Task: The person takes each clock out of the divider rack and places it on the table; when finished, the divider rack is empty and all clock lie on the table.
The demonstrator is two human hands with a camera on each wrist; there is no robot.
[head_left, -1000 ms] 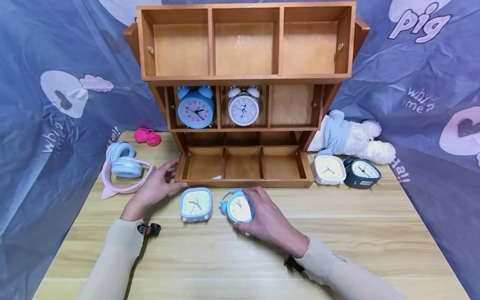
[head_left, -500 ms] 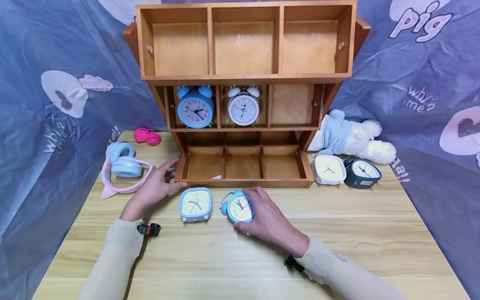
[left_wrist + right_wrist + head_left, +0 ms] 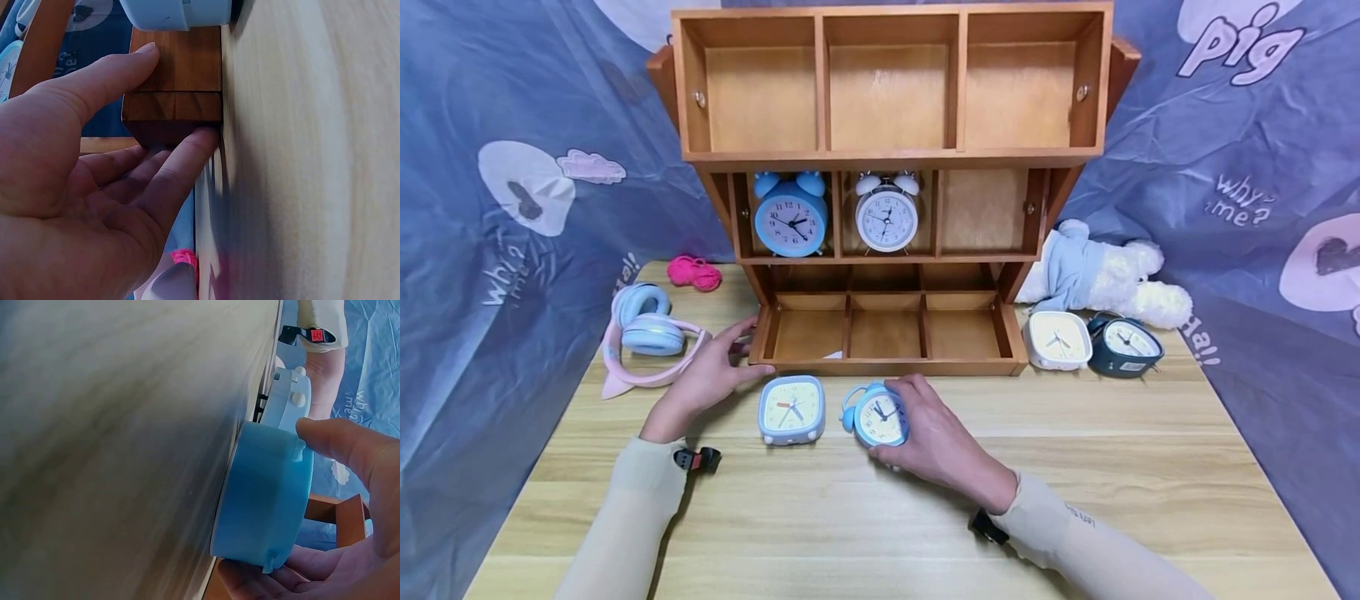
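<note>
My right hand (image 3: pixel 936 433) grips a small light-blue twin-bell alarm clock (image 3: pixel 880 415), thumb and fingers at opposite sides of its round case. It lies face up on the table, bells towards the left. In the right wrist view the blue case (image 3: pixel 262 494) shows side-on between thumb and fingers. My left hand (image 3: pixel 711 383) holds the lower left corner of a brown wooden tiered shelf (image 3: pixel 887 367). Close up in the left wrist view, its thumb lies on the front board (image 3: pixel 181 65) and its fingers reach around the end. Between the hands lies a square blue-rimmed clock (image 3: pixel 792 408).
A blue twin-bell clock (image 3: pixel 792 221) and a white one (image 3: pixel 887 218) stand in the middle tier. Right of the shelf are a white square clock (image 3: pixel 1058 340), a dark-green clock (image 3: pixel 1124 345) and a plush toy (image 3: pixel 1097 271). Headphones (image 3: pixel 653 333) and pink yarn (image 3: pixel 695 272) lie left.
The glare on the small blue clock's face has gone as the clock tilted slightly in my right hand. My left hand has stayed at the shelf corner.
</note>
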